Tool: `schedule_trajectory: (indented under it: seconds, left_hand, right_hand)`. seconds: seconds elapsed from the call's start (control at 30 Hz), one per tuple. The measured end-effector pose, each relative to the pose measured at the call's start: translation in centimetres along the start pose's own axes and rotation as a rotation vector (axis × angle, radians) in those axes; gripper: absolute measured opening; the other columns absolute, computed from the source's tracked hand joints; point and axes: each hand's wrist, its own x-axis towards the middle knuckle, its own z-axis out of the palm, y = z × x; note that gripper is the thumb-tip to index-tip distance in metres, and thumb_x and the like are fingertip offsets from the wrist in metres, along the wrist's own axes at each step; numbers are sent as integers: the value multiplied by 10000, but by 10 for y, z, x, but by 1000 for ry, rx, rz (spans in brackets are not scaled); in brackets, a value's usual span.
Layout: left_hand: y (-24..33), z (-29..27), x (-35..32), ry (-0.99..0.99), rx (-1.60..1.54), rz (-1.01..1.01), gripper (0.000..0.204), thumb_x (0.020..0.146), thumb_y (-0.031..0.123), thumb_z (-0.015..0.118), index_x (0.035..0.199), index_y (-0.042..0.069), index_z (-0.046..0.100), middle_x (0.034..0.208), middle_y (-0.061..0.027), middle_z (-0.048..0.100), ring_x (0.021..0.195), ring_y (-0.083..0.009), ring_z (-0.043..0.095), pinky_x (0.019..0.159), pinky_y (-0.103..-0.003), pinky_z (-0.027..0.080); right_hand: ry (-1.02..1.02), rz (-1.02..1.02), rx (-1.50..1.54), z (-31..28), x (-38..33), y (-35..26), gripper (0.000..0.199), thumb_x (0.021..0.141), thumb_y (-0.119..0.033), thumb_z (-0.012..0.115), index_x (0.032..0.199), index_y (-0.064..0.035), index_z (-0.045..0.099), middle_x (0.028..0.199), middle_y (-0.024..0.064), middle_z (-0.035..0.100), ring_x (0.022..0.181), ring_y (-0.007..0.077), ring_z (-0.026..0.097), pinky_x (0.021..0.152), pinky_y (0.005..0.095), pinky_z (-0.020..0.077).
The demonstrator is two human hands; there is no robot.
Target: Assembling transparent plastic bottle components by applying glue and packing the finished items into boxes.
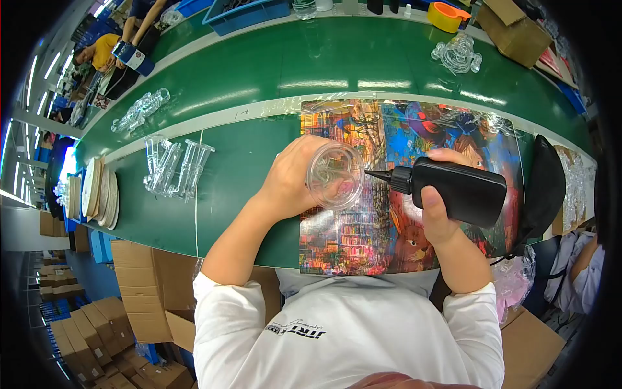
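Observation:
My left hand (295, 176) is closed around a clear round plastic cup or jar (335, 176), its circular rim facing up toward me. In my right hand (442, 214) lies a black squeeze bottle (460, 192), tipped on its side with a narrow pointed nozzle. The nozzle tip is right at the clear piece's right rim; whether they touch I cannot tell. Both are above a colourful illustrated sheet (346, 249) spread on the green table. What is inside the clear piece is hard to make out.
Clear plastic tube-like parts (176, 167) lie left on the green table (246, 139). More clear pieces (141, 110) and a coiled clear part (459, 54) sit farther back. Spools (100, 193) stand at the left end. A blue bin (246, 16), orange tape (446, 17) and a cardboard box (512, 32) line the far side.

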Motion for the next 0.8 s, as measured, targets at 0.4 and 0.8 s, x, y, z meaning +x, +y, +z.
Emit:
schedule_trajectory:
  seconds: [0.4, 0.8]
  left_hand:
    - [2, 1, 1, 16, -6, -14, 535, 662, 150, 772, 1099, 40, 483, 961, -133, 593, 843, -322, 586, 729, -385, 495]
    - [0, -3, 2, -36, 17, 45, 835, 551, 97, 828, 1247, 47, 369, 1094, -125, 529, 961, -306, 534, 814, -396, 456]
  right_hand:
    - [-26, 8, 32, -1, -2, 0, 451, 799, -196, 656, 1152, -3, 453, 1100, 101, 500, 941, 149, 519, 841, 266, 421]
    - [19, 0, 13, 1, -1, 0, 431, 797, -202, 657, 1134, -2, 476, 1091, 100, 508, 937, 149, 520, 837, 261, 420]
